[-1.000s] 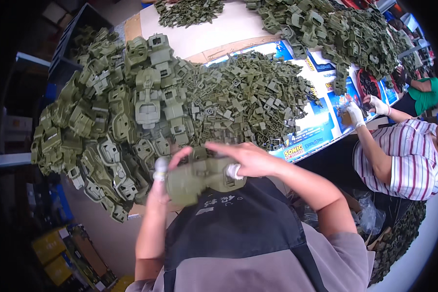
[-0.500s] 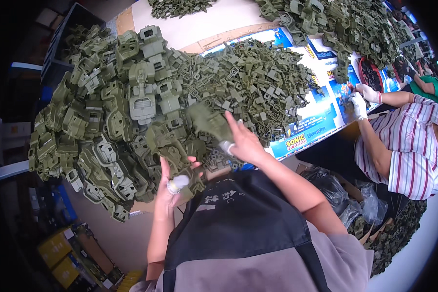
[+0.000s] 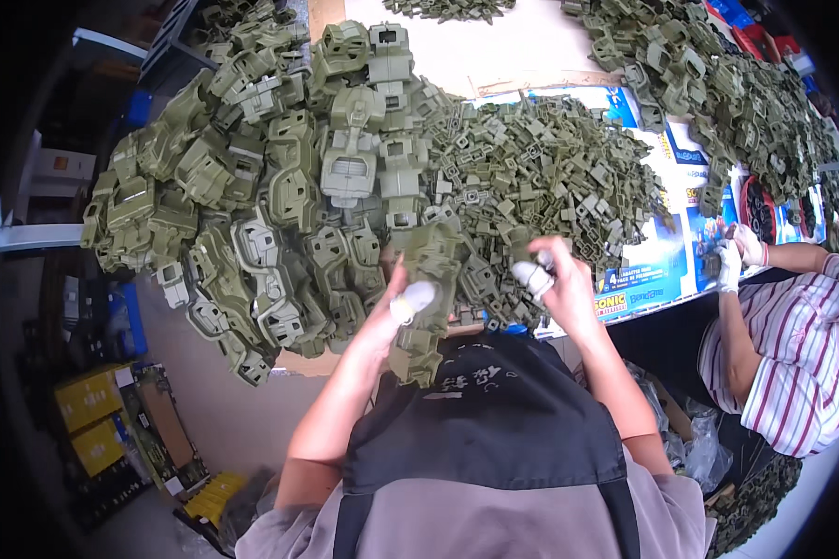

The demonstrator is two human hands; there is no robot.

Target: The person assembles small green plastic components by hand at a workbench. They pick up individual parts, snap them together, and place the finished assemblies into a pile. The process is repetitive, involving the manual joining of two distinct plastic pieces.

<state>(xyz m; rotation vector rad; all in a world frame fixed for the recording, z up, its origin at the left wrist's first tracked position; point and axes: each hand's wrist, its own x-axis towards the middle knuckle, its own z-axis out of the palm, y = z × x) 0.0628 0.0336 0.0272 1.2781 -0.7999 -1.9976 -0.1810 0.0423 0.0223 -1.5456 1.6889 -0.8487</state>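
Since half a second ago, our right hand (image 3: 561,279) has drawn in its outstretched fingers, and the whole view has shifted so that the heaps sit further right. The long olive shell (image 3: 433,279) is in front of our chest, lengthwise away from us, its near end overlapping the top of our dark apron (image 3: 485,415) in view; whether they touch, we cannot tell. Our left hand (image 3: 391,309) is clamped on the shell's left side, thumb in its white wrapping (image 3: 418,296) toward us. Our right hand is well clear of the shell, its fingers bent; we cannot tell whether they pinch a small part.

Between our hands the room is narrow, backed by the heap of small green parts (image 3: 541,177). On our left, the heap of larger shells (image 3: 294,177) crowds close and reaches the table's near edge. To the right, a strip of printed blue sheet (image 3: 645,279) lies bare along the edge. Beyond the small parts there is a wide open stretch of white tabletop (image 3: 480,61), with another green heap (image 3: 718,93) at its right. Further right, a co-worker in a striped shirt (image 3: 788,349) works at the same edge, well apart from our hands.
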